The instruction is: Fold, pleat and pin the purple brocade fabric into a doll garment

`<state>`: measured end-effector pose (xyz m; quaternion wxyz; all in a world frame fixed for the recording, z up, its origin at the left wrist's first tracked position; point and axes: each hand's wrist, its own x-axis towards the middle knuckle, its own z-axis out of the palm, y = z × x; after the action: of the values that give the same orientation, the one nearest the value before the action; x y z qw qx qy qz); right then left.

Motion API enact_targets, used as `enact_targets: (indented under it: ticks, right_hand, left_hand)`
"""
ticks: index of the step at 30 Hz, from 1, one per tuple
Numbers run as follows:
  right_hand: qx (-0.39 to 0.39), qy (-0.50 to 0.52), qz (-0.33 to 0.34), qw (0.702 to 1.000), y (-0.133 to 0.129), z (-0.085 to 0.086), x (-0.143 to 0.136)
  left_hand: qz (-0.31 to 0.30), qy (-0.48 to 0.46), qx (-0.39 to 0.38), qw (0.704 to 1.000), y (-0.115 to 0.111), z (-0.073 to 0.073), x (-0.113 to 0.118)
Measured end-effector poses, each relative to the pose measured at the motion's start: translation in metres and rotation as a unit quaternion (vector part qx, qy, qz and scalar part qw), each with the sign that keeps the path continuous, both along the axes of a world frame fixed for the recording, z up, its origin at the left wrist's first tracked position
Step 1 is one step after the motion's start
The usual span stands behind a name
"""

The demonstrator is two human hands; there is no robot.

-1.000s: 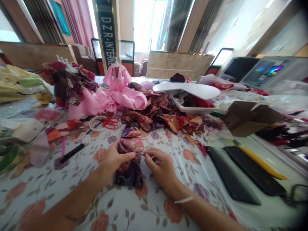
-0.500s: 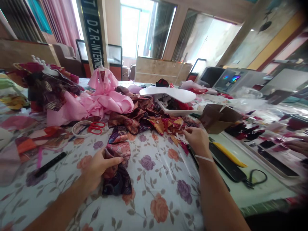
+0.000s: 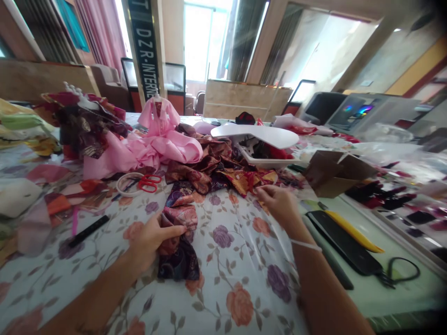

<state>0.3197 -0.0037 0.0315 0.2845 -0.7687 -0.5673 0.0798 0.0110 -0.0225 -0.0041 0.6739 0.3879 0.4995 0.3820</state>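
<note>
My left hand (image 3: 153,237) is closed around a dark, patterned strip of fabric (image 3: 179,260), thumb lying across the top. The strip shows purple, reddish and navy parts and rests on the flowered tablecloth (image 3: 216,270). Over on the right, my right hand (image 3: 279,204) has its fingers pinched together beside gold and red fabric scraps (image 3: 240,181). Whatever is between those fingertips is too small to make out. Brown patterned fabric (image 3: 216,156) lies heaped behind the strip.
Red-handled scissors (image 3: 149,183) lie by a white tape ring (image 3: 122,186). A pink doll dress (image 3: 159,116) stands behind. At right are a cardboard box (image 3: 331,174), a black case (image 3: 345,242) and a yellow item (image 3: 352,230). A black bar (image 3: 89,231) lies left.
The view has turned slightly left. My right hand has moved left along the scraps, and the small white pieces at its fingertips no longer show. My left hand keeps its hold on the fabric.
</note>
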Motion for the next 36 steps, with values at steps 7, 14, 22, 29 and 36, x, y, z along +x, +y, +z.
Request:
enact_targets:
  ticks: [7, 14, 22, 29, 36]
  right_hand:
    - [-0.199, 0.544, 0.3, 0.758, -0.03, -0.02, -0.11]
    - [-0.18, 0.663, 0.247, 0.684, -0.042, -0.039, -0.127]
    - [-0.166, 0.648, 0.21, 0.713, -0.043, -0.046, -0.13]
    - [-0.187, 0.589, 0.205, 0.759, -0.044, -0.044, -0.129]
    - [-0.186, 0.599, 0.22, 0.747, -0.043, -0.042, -0.131]
  left_hand:
    - [0.01, -0.035, 0.02, 0.999, 0.001, 0.004, 0.002]
    - [-0.036, -0.031, 0.017, 0.999, 0.0, 0.004, -0.001]
    - [-0.096, 0.199, 0.11, 0.969, 0.023, 0.03, -0.05]
    - [-0.244, 0.303, 0.227, 0.893, 0.016, 0.038, -0.056]
    - [-0.262, 0.316, 0.3, 0.861, 0.016, 0.039, -0.045]
